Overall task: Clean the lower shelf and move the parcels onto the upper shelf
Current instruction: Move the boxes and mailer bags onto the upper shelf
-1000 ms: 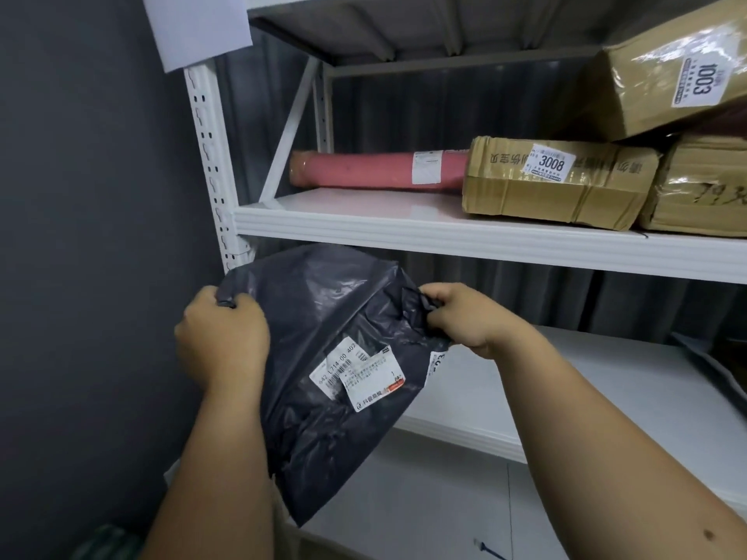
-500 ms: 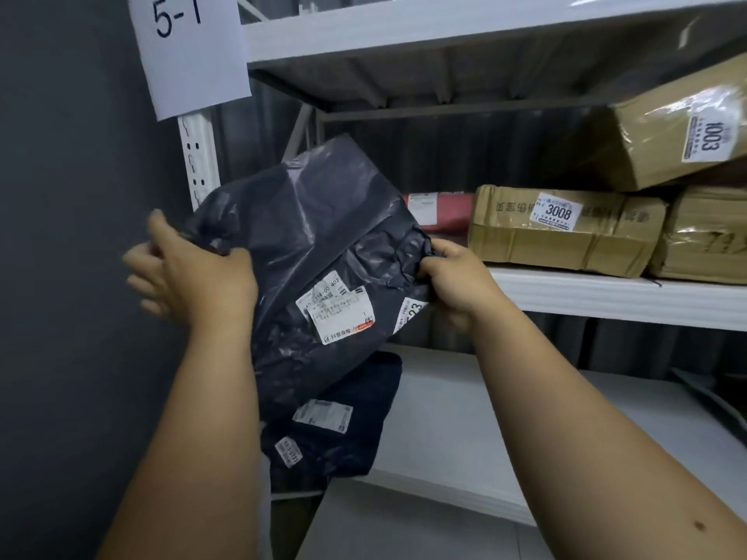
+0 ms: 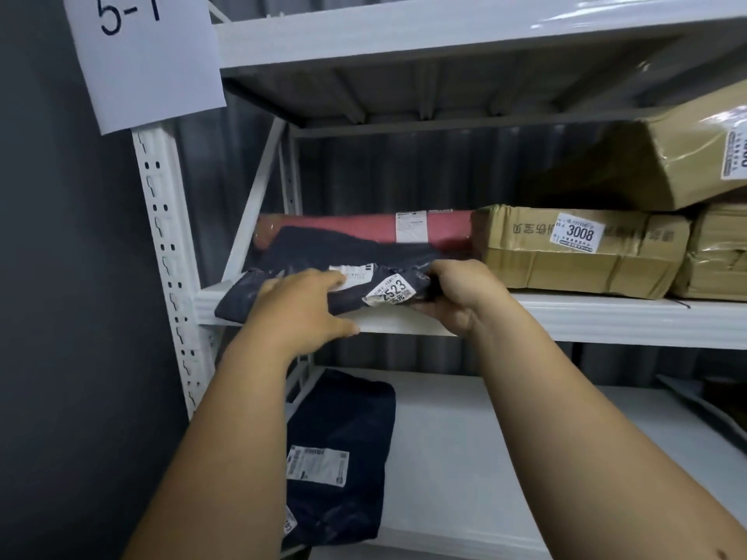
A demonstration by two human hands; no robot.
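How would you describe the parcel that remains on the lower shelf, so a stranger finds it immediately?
Start at the white rack's lower shelf, below the one where both hands are working. At its left end lies a dark navy bag parcel. It is soft and flat, with a white label, unlike the brown taped box above.

dark parcel (image 3: pixel 323 252) held on upper shelf (image 3: pixel 566 317) by both hands, frame centre | second parcel (image 3: pixel 343 430) lain on lower shelf (image 3: pixel 525 458)

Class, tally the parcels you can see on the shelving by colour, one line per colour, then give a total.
Dark poly-bag parcels: 2 (one on the upper shelf, one on the lower shelf)
Pink roll parcel: 1
Brown taped boxes: 3 ()
Total: 6
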